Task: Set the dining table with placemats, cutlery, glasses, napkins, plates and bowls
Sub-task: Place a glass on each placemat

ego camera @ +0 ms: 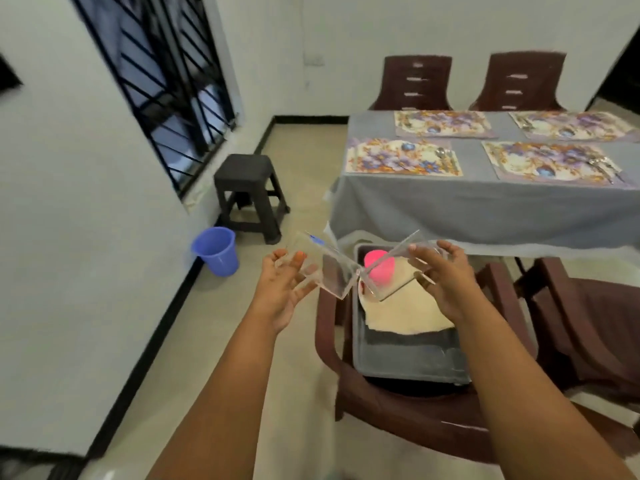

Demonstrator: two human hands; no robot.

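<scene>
While blurred, each hand's fingers (298,261) apparently clasp a clear, square-sided glass (329,268).

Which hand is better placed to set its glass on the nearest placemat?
Probably the right hand: its glass is closer to the table and the nearest placemat. The left hand holds its glass farther out.

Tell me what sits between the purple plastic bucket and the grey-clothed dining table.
In the head view, a dark plastic stool stands on the floor between the purple plastic bucket and the grey-clothed dining table.
</scene>
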